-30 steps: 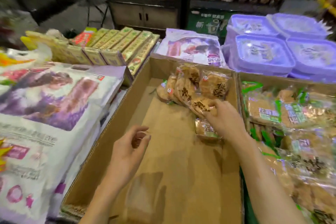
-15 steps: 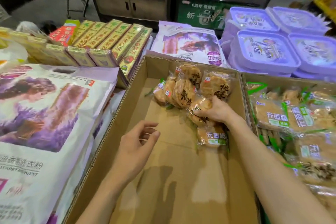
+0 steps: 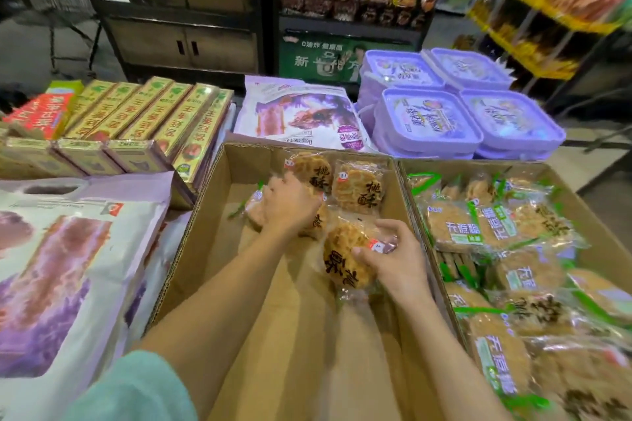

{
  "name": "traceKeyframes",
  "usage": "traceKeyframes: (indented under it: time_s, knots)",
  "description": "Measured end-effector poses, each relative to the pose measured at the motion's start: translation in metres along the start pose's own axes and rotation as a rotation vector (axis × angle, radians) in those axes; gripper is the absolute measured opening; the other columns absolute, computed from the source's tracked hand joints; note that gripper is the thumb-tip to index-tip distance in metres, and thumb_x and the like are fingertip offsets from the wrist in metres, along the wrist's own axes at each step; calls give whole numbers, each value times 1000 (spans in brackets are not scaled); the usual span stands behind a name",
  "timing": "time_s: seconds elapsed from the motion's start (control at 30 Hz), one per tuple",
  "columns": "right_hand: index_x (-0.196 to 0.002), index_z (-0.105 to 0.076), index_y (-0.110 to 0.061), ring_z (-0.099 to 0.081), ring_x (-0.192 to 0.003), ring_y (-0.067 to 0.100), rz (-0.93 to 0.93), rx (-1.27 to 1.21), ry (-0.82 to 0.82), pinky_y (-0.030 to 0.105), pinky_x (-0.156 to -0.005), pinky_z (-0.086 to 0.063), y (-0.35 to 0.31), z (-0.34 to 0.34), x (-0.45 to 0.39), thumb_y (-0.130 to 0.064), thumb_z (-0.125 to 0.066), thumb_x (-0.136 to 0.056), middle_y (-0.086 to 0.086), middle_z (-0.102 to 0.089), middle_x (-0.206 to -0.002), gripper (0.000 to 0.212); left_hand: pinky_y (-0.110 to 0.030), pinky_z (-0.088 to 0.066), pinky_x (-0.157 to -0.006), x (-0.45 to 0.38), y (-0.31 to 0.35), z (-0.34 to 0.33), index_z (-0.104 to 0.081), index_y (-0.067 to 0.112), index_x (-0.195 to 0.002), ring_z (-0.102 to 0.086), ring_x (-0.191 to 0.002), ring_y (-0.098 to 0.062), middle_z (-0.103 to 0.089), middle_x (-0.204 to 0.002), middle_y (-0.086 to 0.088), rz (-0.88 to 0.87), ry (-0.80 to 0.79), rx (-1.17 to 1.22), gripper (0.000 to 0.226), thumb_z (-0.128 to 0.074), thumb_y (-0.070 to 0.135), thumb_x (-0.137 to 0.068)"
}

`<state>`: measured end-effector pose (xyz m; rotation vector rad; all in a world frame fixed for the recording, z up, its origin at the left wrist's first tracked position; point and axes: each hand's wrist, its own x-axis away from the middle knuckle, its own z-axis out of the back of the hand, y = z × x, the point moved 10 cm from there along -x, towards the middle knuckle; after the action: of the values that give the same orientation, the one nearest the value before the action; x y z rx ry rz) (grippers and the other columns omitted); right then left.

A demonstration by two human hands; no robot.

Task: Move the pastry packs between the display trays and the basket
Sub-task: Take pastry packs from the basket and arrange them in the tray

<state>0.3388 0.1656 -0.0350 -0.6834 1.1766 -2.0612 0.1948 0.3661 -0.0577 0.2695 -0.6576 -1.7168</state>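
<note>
Right hand [image 3: 398, 261] has a pastry pack [image 3: 345, 258] pinched, thumb across its clear wrapper near the red logo, fingers curled round the far edge; pack is tilted, black characters facing up, lifted a bit above the floor of the cardboard tray [image 3: 212, 225], toward the tray's right wall. Right forearm runs in from the lower right, wrist bent slightly inward. Left hand [image 3: 287, 205] is palm-down further back in the same tray, fingers curled over a small cluster of packs [image 3: 254, 207] w/ one peeking out at its left side and another under its knuckles; how firm that grasp is, can't tell, fingertips hidden. Left forearm stretches diagonally from a teal sleeve [image 3: 136, 390] at the bottom edge. Two more packs [image 3: 357, 188] lean against the tray's back wall, just beyond the left hand. Right of the tray, touching it, a second cardboard tray [image 3: 561, 178] crammed w/ green-trimmed pastry packs [image 3: 455, 225]. Left of the tray, big purple-print bags [image 3: 68, 267]; behind-left, gold boxes [image 3: 150, 113] in a row. Behind the tray, another purple bag [image 3: 301, 116] and stacked lilac tubs [image 3: 427, 120].
</note>
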Motion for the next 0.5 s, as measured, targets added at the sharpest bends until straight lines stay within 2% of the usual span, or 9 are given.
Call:
traceKeyframes:
  time_s: [0.03,0.1,0.17,0.23,0.3,0.37,0.43,0.5]
  knots:
    - [-114,-57,-31,-68,-91,11,-30,-73,15,32,-75,-60,5,3,4,-14,-91,-71,-6,-66,-110,58,-51,-35,-111,-2,2,-7,-32,6,-146,-34,-139,-41,-37,-148,-23,24,14,37,82,-74,43,-86]
    - [-113,-59,-30,-67,-77,9,-56,-178,21,29,-66,-60,9,4,14,-6,-90,-71,2,-69,-99,57,-52,-38,-109,-7,-1,-23,-25,6,-147,-36,-137,-45,-31,-147,-26,76,37,141,90,-81,29,-81]
    - [-109,-63,-27,-64,-70,12,-79,-269,43,35,-65,-58,11,5,23,-2,-88,-72,12,-70,-92,51,-52,-46,-101,-9,-4,-31,-22,7,-145,-48,-126,-45,-40,-140,-28,92,59,217,91,-83,15,-78]
    - [-103,-67,-22,-69,-72,11,-120,-377,56,32,-61,-59,14,7,33,0,-86,-73,9,-73,-92,42,-50,-49,-97,-6,-6,-28,-24,9,-144,-56,-119,-42,-56,-129,-23,81,83,333,89,-83,6,-76]
    - [-99,-71,-20,-73,-79,13,-161,-471,58,31,-66,-60,19,8,43,-2,-88,-70,5,-75,-93,38,-42,-46,-96,3,-8,-18,-26,11,-146,-56,-120,-35,-60,-123,-12,56,88,452,91,-84,5,-76]
    - [-99,-72,-17,-74,-86,23,-186,-563,59,41,-72,-62,22,10,53,-5,-91,-64,9,-76,-95,41,-33,-43,-92,18,-18,-7,-32,15,-144,-57,-114,-28,-58,-111,-3,45,86,542,86,-85,8,-77]
    - [-104,-68,-8,-74,-84,24,-212,-686,55,40,-70,-62,25,9,64,1,-86,-69,13,-76,-95,40,-36,-49,-95,37,-32,1,-44,17,-138,-62,-109,-24,-61,-111,-1,39,62,662,73,-84,8,-77]
    - [-110,-64,-1,-74,-86,26,-256,-846,30,38,-70,-62,24,5,76,4,-76,-76,18,-76,-99,36,-36,-54,-89,65,-47,13,-51,16,-133,-65,-105,-18,-65,-119,-4,43,22,821,63,-82,6,-80]
